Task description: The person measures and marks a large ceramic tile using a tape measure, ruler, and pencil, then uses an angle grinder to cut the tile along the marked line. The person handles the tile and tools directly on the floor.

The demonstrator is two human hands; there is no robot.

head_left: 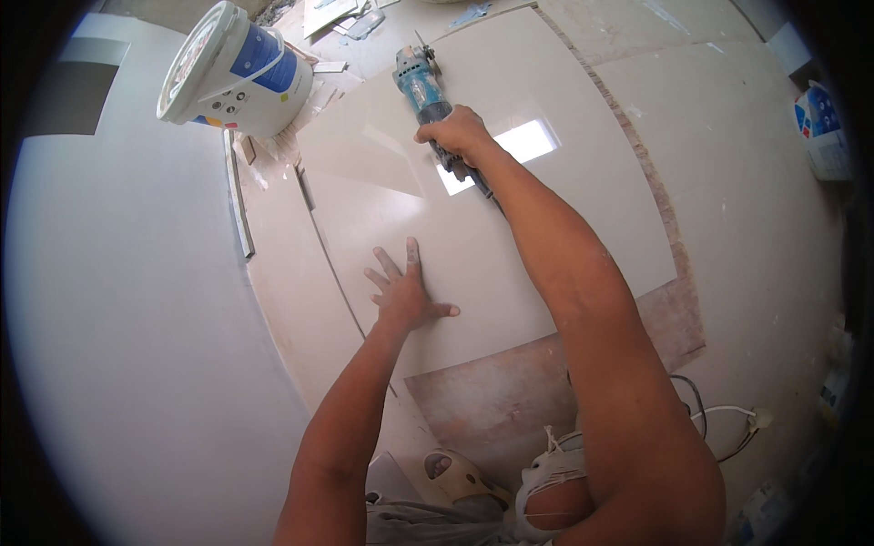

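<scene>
My right hand [462, 134] is wrapped round the dark rear body of a teal angle grinder [420, 86]. The grinder is at the far part of a large, glossy beige tile [510, 255], with its head and thin disc pointing away from me. Whether the disc touches the tile I cannot tell. My left hand [405, 296] lies flat on the near left part of the tile, its fingers spread and dusty. A dark cord leaves the grinder's back end and passes under my right forearm.
A white bucket with a blue label [259, 68] stands at the upper left beside a pale wall [137, 273]. Reddish-brown board [492, 387] shows under the tile's near edge. Cables with a plug [757, 419] lie at right. Another tub [824, 132] stands far right. Tile scraps [328, 16] lie at the top.
</scene>
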